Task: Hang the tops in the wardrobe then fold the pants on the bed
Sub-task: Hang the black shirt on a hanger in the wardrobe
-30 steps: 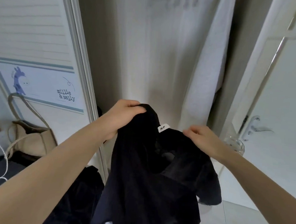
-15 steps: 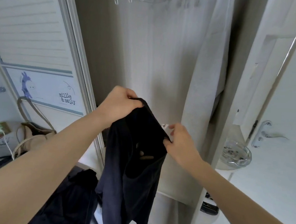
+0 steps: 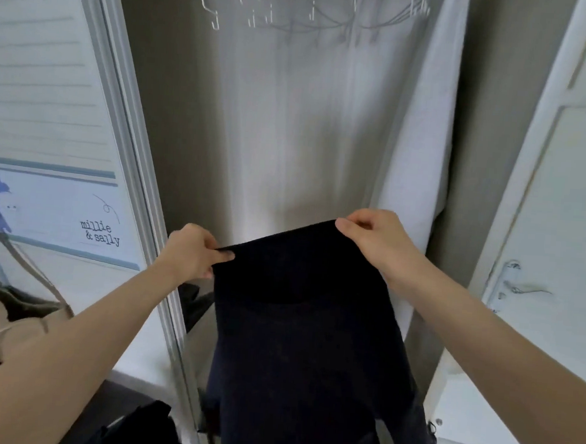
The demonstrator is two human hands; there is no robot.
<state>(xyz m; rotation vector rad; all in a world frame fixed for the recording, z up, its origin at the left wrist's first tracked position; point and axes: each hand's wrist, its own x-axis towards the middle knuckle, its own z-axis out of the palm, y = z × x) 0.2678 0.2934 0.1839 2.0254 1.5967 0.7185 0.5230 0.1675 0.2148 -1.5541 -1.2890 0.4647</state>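
- Navy knit fabric, dark and soft, makes up the top (image 3: 298, 342) held up in front of the open wardrobe (image 3: 175, 111); it hangs limp below its upper edge and looks light, so it should drape and sag wherever it is not supported.
- Best hold, in my judgement, is along that upper edge at the two corners, which keeps the cloth spread flat and ready for a hanger.
- Left hand (image 3: 193, 253) pinches the left corner of the edge between thumb and curled fingers.
- Right hand (image 3: 373, 237) pinches the right corner the same way, slightly higher, so the edge slopes up to the right.
- White wire hangers (image 3: 297, 12) hang high inside the wardrobe, well above the top, with a pale garment (image 3: 310, 137) hanging behind it.
- Beige bag (image 3: 11, 324) sits at the lower left by the wall.
- More dark clothing (image 3: 141, 428) lies low at the left of the top.
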